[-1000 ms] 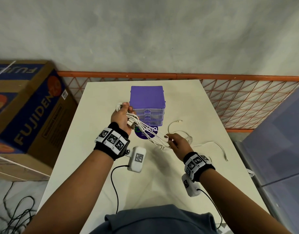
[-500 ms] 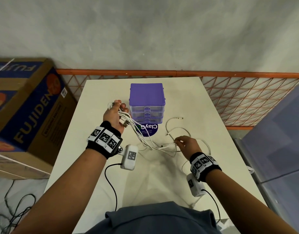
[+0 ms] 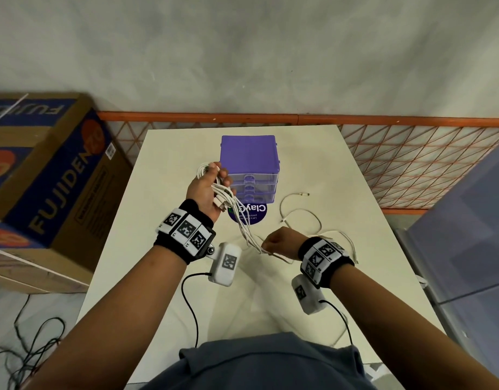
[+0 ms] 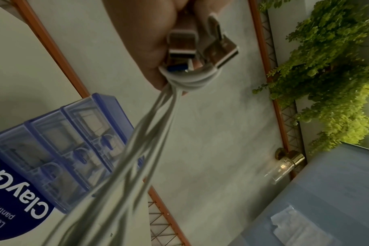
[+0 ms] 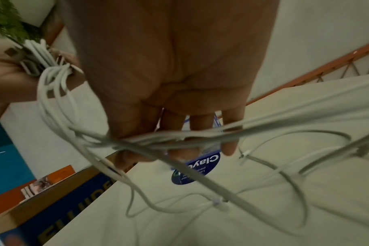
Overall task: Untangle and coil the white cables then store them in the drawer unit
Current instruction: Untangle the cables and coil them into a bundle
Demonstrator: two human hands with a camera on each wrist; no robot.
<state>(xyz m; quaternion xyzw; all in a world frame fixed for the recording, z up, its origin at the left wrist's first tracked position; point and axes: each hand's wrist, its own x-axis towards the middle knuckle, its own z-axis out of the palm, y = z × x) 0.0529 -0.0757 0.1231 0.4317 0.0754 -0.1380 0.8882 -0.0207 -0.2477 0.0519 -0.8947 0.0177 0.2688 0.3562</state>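
Note:
My left hand [image 3: 207, 190] is raised beside the purple drawer unit [image 3: 249, 167] and grips a bunch of white cables [image 3: 224, 197] by their USB plugs [image 4: 200, 48]. Several strands [image 3: 244, 229] run down from it to my right hand [image 3: 282, 243], which is curled round them lower and nearer to me. In the right wrist view the strands [image 5: 179, 138] cross my curled fingers [image 5: 230, 146]. Loose cable ends [image 3: 299, 212] trail over the white table [image 3: 169, 170] to the right of the unit. All drawers [image 4: 53, 146] look pushed in.
A round blue sticker [image 3: 248, 213] lies in front of the drawer unit. A large cardboard box [image 3: 45, 175] stands left of the table, and an orange mesh fence [image 3: 411, 164] runs behind it. A grey-blue cabinet [image 3: 468, 235] stands at the right. Black wires [image 3: 25, 347] lie on the floor.
My right hand has slid along the strands toward me and to the right, pulling them tighter. My left hand still holds the plug ends beside the drawer unit.

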